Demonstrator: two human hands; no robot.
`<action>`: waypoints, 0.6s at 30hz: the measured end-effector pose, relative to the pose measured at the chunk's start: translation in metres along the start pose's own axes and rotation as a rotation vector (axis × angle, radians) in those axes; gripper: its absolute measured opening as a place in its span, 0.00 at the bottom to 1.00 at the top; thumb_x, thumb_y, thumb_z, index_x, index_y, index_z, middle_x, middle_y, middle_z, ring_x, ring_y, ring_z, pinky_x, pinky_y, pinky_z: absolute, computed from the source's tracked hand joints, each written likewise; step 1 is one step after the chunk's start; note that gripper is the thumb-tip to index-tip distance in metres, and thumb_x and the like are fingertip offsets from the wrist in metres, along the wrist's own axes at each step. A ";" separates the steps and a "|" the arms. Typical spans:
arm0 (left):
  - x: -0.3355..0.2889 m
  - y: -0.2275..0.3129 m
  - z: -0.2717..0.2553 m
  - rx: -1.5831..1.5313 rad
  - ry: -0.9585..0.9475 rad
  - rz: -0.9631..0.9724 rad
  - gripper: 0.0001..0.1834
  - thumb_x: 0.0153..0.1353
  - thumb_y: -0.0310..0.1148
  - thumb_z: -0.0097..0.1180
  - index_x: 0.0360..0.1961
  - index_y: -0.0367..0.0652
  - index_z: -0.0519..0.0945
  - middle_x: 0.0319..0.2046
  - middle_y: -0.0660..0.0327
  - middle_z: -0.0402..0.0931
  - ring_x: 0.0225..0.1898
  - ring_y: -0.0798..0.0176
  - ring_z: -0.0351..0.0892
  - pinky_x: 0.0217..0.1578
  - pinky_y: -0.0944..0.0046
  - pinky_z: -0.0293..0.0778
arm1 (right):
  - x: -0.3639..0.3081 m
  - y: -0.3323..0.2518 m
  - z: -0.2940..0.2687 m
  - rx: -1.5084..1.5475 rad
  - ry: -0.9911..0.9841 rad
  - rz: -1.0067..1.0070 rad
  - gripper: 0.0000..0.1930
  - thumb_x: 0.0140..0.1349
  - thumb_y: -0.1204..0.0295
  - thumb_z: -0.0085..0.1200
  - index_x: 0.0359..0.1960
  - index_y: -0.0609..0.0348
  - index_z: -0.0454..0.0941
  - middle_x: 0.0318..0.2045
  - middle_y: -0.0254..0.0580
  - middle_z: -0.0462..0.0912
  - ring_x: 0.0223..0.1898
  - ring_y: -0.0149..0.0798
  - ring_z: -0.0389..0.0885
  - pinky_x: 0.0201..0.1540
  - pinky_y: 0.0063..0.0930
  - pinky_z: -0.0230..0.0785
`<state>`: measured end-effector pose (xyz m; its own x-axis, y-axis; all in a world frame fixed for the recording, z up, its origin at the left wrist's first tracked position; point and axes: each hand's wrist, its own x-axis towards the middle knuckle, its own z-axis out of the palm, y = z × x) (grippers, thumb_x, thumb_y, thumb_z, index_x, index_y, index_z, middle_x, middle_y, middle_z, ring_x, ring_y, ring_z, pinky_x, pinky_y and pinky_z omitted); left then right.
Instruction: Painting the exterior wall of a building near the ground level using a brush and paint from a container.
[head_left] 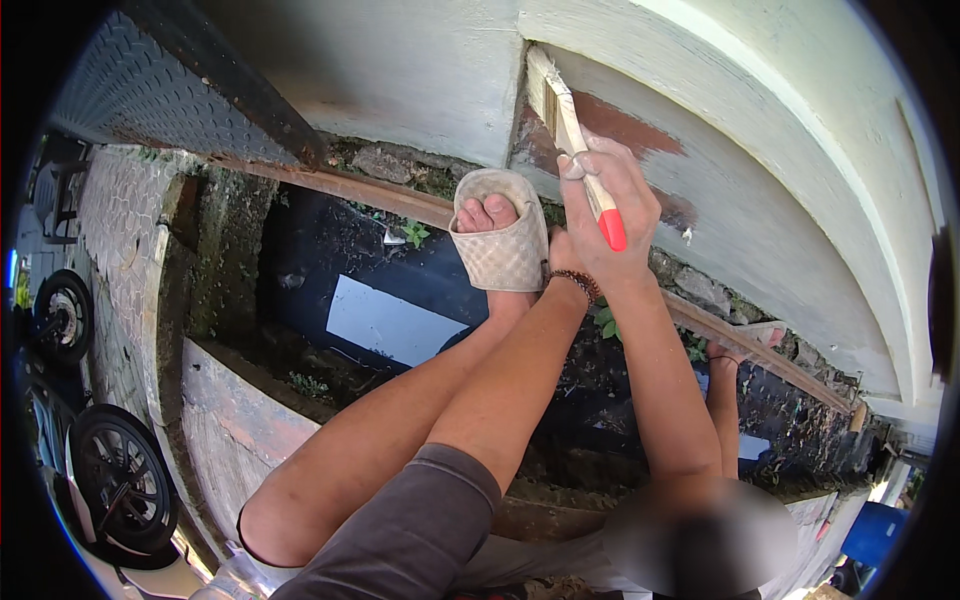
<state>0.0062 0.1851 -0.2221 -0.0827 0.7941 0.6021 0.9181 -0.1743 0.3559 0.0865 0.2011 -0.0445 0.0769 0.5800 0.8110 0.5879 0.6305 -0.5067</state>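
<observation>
My right hand (620, 190) is closed around the pale wooden handle of a paintbrush (585, 160). The handle ends in a red tip, and its whitened bristles meet the wall (690, 175) at the upper left corner of a sunken panel. Whitish smears mark my fingers. Inside that panel, a reddish-brown patch (625, 120) shows among pale paint. My left hand (563, 250), a beaded bracelet at its wrist, is below and beside the right one. Most of it lies behind the right hand, so its fingers and anything in them are hidden.
Below me runs a ditch of dark water (300, 230) with a bright reflection. My slippered foot (490, 220) rests near the narrow ledge (400, 200) along the wall; my other foot (750, 340) is farther right. A dark metal plate (170, 90) and motorbike wheels (120, 475) stand left.
</observation>
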 end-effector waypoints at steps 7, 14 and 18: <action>0.008 -0.020 0.005 0.005 0.152 -0.004 0.35 0.68 0.44 0.46 0.70 0.40 0.51 0.61 0.31 0.60 0.62 0.23 0.60 0.63 0.33 0.56 | -0.023 0.005 0.006 -0.125 0.153 -0.045 0.15 0.47 0.84 0.64 0.36 0.59 0.76 0.44 0.52 0.79 0.38 0.53 0.82 0.41 0.40 0.76; 0.034 0.000 -0.024 0.540 -0.105 0.142 0.27 0.58 0.53 0.53 0.49 0.43 0.78 0.44 0.51 0.81 0.47 0.51 0.81 0.50 0.51 0.69 | -0.014 0.003 0.009 -0.135 0.141 -0.072 0.10 0.55 0.84 0.62 0.35 0.65 0.73 0.42 0.59 0.79 0.39 0.53 0.83 0.42 0.36 0.77; 0.037 0.033 -0.022 0.287 -0.507 0.174 0.27 0.58 0.54 0.53 0.48 0.43 0.80 0.43 0.51 0.82 0.47 0.50 0.81 0.50 0.51 0.69 | -0.016 -0.004 0.006 -0.059 0.020 -0.138 0.10 0.55 0.84 0.63 0.35 0.62 0.75 0.44 0.57 0.80 0.40 0.53 0.83 0.43 0.37 0.77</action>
<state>0.0249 0.1963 -0.1725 0.2083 0.9586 0.1939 0.9753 -0.2186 0.0329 0.0780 0.1920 -0.0574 0.0076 0.4789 0.8779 0.6406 0.6717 -0.3720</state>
